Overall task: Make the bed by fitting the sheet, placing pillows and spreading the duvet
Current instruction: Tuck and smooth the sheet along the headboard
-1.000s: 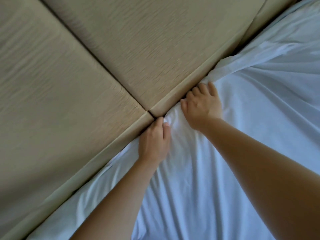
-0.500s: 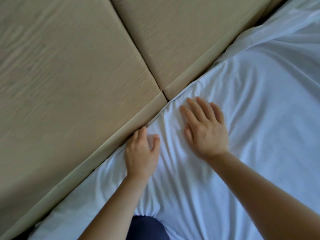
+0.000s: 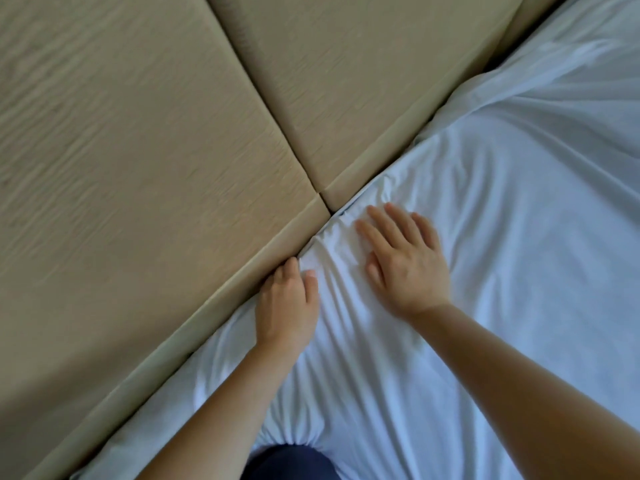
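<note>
A white sheet (image 3: 502,237) covers the mattress and lies creased towards the headboard. My left hand (image 3: 287,303) sits at the sheet's edge against the beige padded headboard (image 3: 138,150). It pinches a small fold of sheet between thumb and forefinger, and its other fingertips are hidden in the gap. My right hand (image 3: 401,258) rests flat on the sheet just right of it, fingers straight and spread, pointing at the seam between two headboard panels. No pillow or duvet is in view.
The headboard is split into padded panels by a seam (image 3: 263,98) that meets the mattress near my hands. A dark blue patch of cloth (image 3: 287,462) shows at the bottom edge, pressing into the sheet.
Both hands have pulled back from the gap at the headboard. My right hand let go of the sheet edge and now lies flat. My left hand moved slightly left along the edge.
</note>
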`<state>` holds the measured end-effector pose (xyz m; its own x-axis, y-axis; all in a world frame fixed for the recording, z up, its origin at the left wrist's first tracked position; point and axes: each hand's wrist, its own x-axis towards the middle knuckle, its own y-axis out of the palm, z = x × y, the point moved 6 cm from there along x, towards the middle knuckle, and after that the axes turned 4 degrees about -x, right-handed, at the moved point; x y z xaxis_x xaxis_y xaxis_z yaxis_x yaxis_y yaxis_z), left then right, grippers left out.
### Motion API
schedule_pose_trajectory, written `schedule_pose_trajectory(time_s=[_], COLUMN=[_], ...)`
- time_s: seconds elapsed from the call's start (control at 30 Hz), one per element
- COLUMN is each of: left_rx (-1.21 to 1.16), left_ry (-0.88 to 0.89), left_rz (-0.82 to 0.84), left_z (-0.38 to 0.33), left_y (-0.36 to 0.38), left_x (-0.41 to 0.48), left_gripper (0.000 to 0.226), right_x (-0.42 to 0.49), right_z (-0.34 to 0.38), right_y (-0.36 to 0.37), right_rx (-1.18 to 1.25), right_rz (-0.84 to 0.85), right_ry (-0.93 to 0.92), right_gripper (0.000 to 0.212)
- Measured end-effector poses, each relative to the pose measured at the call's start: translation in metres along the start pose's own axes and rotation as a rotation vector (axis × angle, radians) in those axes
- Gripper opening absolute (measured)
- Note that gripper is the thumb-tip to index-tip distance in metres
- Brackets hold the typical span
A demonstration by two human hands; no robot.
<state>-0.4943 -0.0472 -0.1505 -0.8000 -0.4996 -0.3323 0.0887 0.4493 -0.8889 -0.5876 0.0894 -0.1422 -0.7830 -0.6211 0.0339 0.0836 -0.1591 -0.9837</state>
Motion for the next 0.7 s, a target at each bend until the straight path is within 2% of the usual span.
schedule_pose_trajectory(time_s=[0.07,0.17,0.4,0.57,0.63,0.7], left_rx=[-0.096,-0.236,-0.19,-0.295,-0.306,-0.255], left_ry=[0.095,0.089,0.0,-0.147,-0.173,-0.134], left_rz=[-0.036,-0.007,0.199,0.383,0.388,0.294], left_z=[-0.003,-0.001,-0.015,-0.016,-0.014,-0.01], left_y=[-0.004,-0.01,-0.003,0.003,0.01,0.013], left_x=[-0.017,-0.011,0.023,0.035,0.039,0.039], left_gripper=[0.05,0.062,0.032,0.046,0.044,0.038], right_x=[0.0,0.0,-0.003,-0.002,0.001,0.008], right_z=[-0.001,0.0,0.003,0.002,0.003,0.005], right_y=[0.0,0.002,0.003,0.004,0.004,0.004], right_rx=[-0.005,-0.001,-0.009,-0.011,-0.021,-0.034], right_rz=[-0.006,0.004,0.002,0.028,0.036,0.047], right_ry=[0.004,0.01,0.029,0.034,0.005,-0.058], right_gripper=[0.051,0.051,0.049,0.05,0.05,0.05])
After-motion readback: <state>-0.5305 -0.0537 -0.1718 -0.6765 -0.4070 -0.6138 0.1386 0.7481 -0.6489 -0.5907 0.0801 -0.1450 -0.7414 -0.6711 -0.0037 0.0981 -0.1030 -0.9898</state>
